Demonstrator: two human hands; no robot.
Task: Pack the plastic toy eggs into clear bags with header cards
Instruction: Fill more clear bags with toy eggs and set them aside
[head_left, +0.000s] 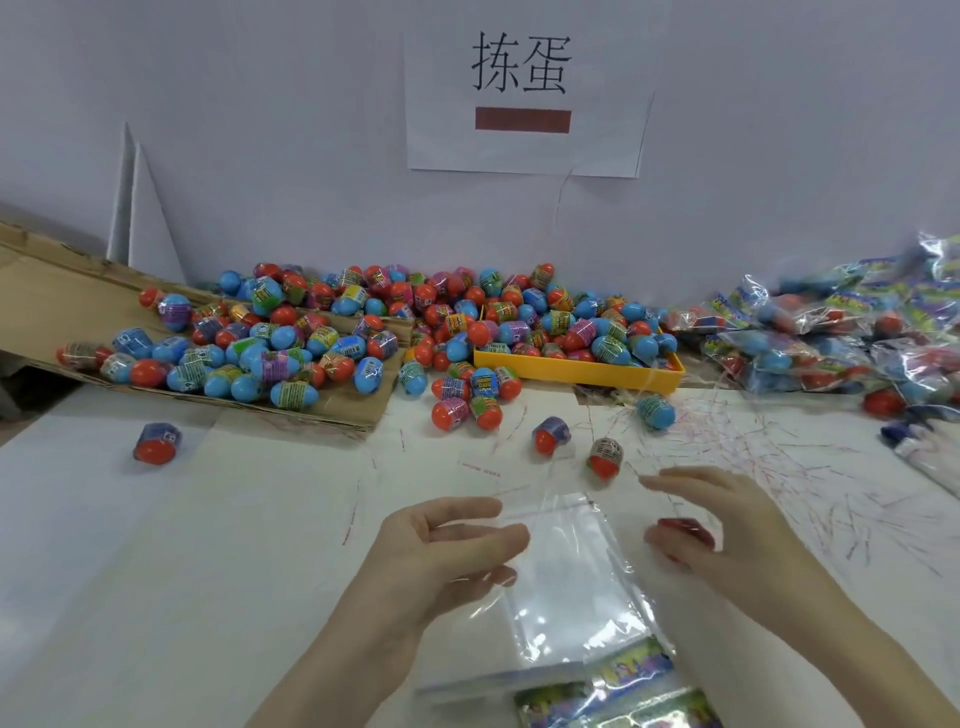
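Note:
A clear bag (566, 577) with a colourful header card (631, 670) at its near end lies in front of me on the white table. My left hand (441, 551) pinches the bag's far left edge at its mouth. My right hand (727, 525) curls round a red toy egg (688, 532) just right of the bag's mouth. Two loose eggs (605, 457) lie just beyond my hands. A big heap of blue and red eggs (363, 332) spreads along the wall.
A yellow tray (582, 371) of eggs sits behind centre. Flattened cardboard (47, 291) slopes at left under many eggs. Filled bags (841, 332) pile at right. Thin tear strips (769, 457) litter the table. More header-card bags (613, 706) lie at the near edge.

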